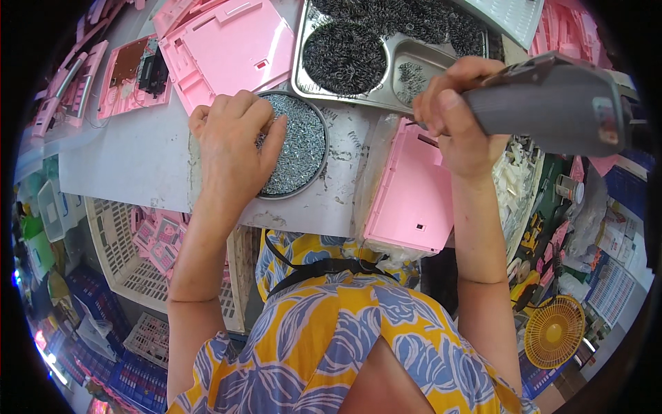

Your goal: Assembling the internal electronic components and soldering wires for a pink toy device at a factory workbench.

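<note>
My right hand point(463, 124) is raised at the right, fingers wrapped round a dark grey power screwdriver point(552, 110). Its wide end points right, and its tip is mostly hidden by my fingers. Below that hand lies a flat pink plastic panel point(414, 193) at the table's near edge. My left hand point(238, 138) is over the left rim of a round dish point(324, 148) full of small silvery screws point(296, 138). Its fingers curl down with the tips out of sight, so what they hold, if anything, is hidden. Another pink panel point(241, 48) lies just beyond it.
A metal tray point(300, 76) with heaps of dark springs point(345, 58) stands at the back. Pink housing parts with a circuit board point(134, 76) lie at the far left. Below the table's left edge is a white crate point(114, 248) of pink pieces. A yellow fan point(554, 331) stands lower right.
</note>
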`<state>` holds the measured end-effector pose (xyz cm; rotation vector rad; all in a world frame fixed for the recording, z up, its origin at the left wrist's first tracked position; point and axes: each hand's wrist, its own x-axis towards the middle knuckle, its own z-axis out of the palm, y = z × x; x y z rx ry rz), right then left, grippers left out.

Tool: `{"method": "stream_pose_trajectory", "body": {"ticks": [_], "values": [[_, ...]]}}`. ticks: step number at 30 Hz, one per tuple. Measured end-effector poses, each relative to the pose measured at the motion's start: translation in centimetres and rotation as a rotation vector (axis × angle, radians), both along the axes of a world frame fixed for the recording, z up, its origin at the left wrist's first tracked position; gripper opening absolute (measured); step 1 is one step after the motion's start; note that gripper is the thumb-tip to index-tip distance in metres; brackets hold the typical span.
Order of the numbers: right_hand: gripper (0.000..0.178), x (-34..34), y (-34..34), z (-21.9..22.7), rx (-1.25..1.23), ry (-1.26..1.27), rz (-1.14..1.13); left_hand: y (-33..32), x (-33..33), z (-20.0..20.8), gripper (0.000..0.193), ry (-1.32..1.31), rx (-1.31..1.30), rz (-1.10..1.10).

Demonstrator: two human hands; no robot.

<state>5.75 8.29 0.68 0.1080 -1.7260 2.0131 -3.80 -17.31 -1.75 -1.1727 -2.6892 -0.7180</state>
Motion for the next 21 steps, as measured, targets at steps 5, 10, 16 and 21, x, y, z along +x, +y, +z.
{"method": "stream_pose_trajectory", "body": {"ticks": [5, 10, 16, 21], "values": [[0.033, 1.4, -0.8, 5.2, -0.084, 0.138, 0.172, 3.1, 3.7, 1.1, 0.014, -0.099, 0.266, -0.292], [0.033, 4.7, -3.2, 7.4, -0.032, 0.084, 0.201, 5.5, 6.8, 1.4, 0.016, -0.299, 0.450, -0.378], [0.032, 5.3, -4.4, 6.6, -0.035, 0.054, 0.119, 5.2, 7.3, 1.1, 0.015, -0.239, 0.409, -0.359], [0.031, 4.9, -4.4, 5.5, -0.038, 0.029, 0.083, 4.4, 6.0, 2.1, 0.018, -0.149, 0.322, -0.250]]}}
